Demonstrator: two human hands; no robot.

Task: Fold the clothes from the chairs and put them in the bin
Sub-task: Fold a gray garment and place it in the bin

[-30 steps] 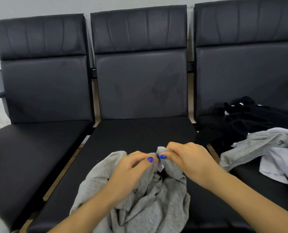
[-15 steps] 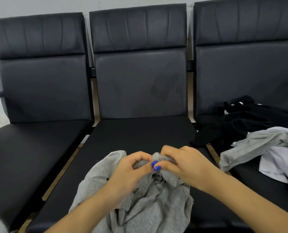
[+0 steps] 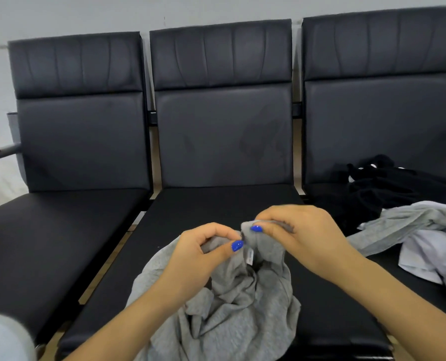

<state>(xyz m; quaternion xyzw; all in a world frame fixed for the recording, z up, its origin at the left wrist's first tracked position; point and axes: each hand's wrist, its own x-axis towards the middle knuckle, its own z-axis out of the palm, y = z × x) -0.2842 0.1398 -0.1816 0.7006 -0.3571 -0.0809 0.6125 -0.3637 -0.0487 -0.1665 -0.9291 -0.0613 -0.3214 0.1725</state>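
On the far left, the left chair (image 3: 68, 230) has nothing on its seat. At the bottom left corner there is a pale blurred shape (image 3: 3, 337); I cannot tell what it is, and I see no bin anywhere in this view.

The grey garment (image 3: 232, 316) lies crumpled on the front of the middle chair (image 3: 216, 204). The left hand (image 3: 198, 259) pinches an edge of the cloth between thumb and fingers. Just beside it, the right hand (image 3: 300, 235) pinches the neighbouring part of the same edge a little higher, with the fingers curled around the fabric. A small white label (image 3: 250, 256) hangs between the two hands, so I think this edge is the collar or the waistband.

To do this step well, I believe the hands should slide apart along the edge, lift the garment so it hangs flat, and then lay it on the seat for folding.

On the right chair (image 3: 378, 126) more clothes wait: a black garment (image 3: 388, 186) at the back, and in front of it a second grey garment (image 3: 409, 220) lying partly over a white one (image 3: 430, 256).
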